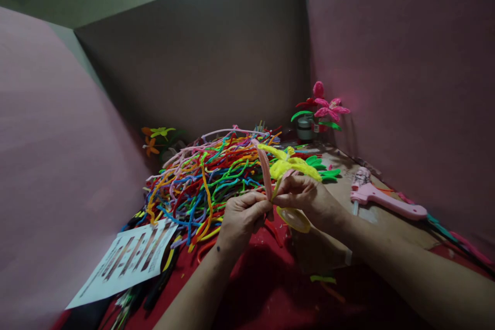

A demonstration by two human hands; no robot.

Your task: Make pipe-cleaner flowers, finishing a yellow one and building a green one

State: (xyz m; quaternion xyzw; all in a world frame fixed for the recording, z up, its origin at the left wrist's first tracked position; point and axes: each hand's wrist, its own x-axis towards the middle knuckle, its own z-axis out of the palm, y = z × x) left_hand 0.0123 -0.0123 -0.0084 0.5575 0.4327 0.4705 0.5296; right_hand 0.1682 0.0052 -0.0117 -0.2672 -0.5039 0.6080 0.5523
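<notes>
1. my left hand, just below the middle of the frame, is nearly closed, thumb and forefinger pinching the base of a fuzzy pink strip. the strip stands up from my fingertips, leaning slightly left.
2. my right hand, just right of centre, is also closed to a pinch, fingertips meeting my left ones, gripping the yellow flower low, near its stem. its bright fuzzy petals spread above my knuckles, just right of the strip.
3. under my right hand is a round yellowish roll; i cannot tell whether i am touching it.
4. behind my hands, across the centre left, lies a tangled heap of fuzzy stems in red, blue, green, orange and pink.
5. right of the yellow flower are green leaf shapes; farther right, a pink glue gun lies on brown board.
6. at the upper right of centre, a pink flower rises from a small grey pot.
7. at the lower left is a printed white sheet; red cloth fills the bottom centre.
</notes>
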